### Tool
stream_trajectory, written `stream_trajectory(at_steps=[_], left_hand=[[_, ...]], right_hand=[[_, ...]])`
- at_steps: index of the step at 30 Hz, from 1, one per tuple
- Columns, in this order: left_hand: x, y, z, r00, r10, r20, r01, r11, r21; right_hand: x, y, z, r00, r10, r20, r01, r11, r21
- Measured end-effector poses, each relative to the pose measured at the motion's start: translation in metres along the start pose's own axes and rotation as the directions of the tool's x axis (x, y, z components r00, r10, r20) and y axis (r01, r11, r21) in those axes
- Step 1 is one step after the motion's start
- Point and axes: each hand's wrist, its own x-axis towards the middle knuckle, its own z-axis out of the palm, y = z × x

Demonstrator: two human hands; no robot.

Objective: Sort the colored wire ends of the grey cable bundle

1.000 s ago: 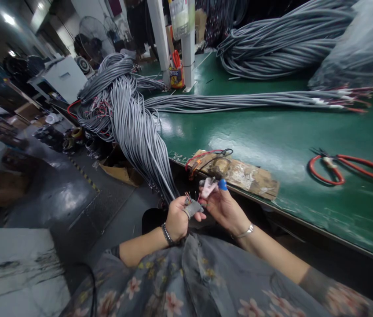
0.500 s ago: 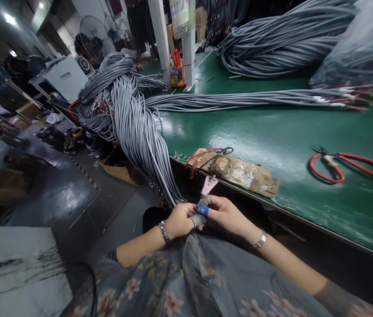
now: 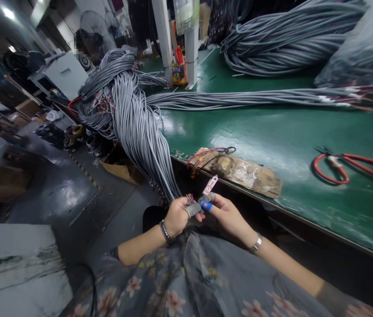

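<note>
My left hand (image 3: 177,215) is closed on the end of a grey cable (image 3: 160,171) whose thin coloured wires (image 3: 190,198) stick out past a taped thumb. My right hand (image 3: 228,213) is closed too, pinching a small pale pink tool (image 3: 209,186) between thumb and a finger with a blue tip cover. The two hands touch just below the front edge of the green table (image 3: 265,132). The cable belongs to a thick grey bundle (image 3: 130,110) that hangs off the table's left corner.
A worn wooden block (image 3: 242,171) with red and black leads lies at the table's edge above my hands. Red-handled scissors (image 3: 348,166) lie to the right. More grey cable coils (image 3: 288,39) and a long bundle (image 3: 255,99) cover the far table. A person sits at far left.
My right hand, raised and apart a second ago, came down against my left hand. The pink tool stayed in its fingers. The coloured wire ends show again above my left thumb.
</note>
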Motion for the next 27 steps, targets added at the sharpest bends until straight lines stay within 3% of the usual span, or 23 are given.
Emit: stream_trajectory(at_steps=[4, 6, 15, 20, 24, 27], left_hand=[[-0.002, -0.002, -0.007, 0.99, -0.012, 0.143, -0.02, 0.976, 0.216], [-0.004, -0.002, -0.008, 0.987, -0.005, 0.163, -0.033, 0.973, 0.228], [-0.004, -0.007, -0.001, 0.994, -0.096, -0.045, 0.09, 0.987, -0.136], [-0.004, -0.005, 0.001, 0.994, -0.059, -0.092, 0.039, 0.978, -0.203], [-0.006, 0.003, 0.003, 0.992, -0.03, -0.119, 0.004, 0.977, -0.215], [-0.006, 0.009, 0.006, 0.995, -0.041, -0.093, 0.021, 0.978, -0.209]], right_hand=[[0.001, -0.005, 0.001, 0.999, 0.024, 0.038, -0.021, 0.997, -0.08], [0.001, -0.008, 0.0, 0.999, 0.026, 0.041, -0.022, 0.993, -0.113], [0.0, -0.006, 0.005, 0.996, 0.047, -0.078, -0.048, 0.999, -0.019], [-0.001, 0.0, 0.005, 0.99, 0.1, -0.094, -0.091, 0.991, 0.093], [0.005, 0.001, -0.002, 0.971, 0.127, -0.204, -0.066, 0.958, 0.28], [0.01, -0.003, -0.008, 0.976, 0.154, -0.152, -0.09, 0.927, 0.365]])
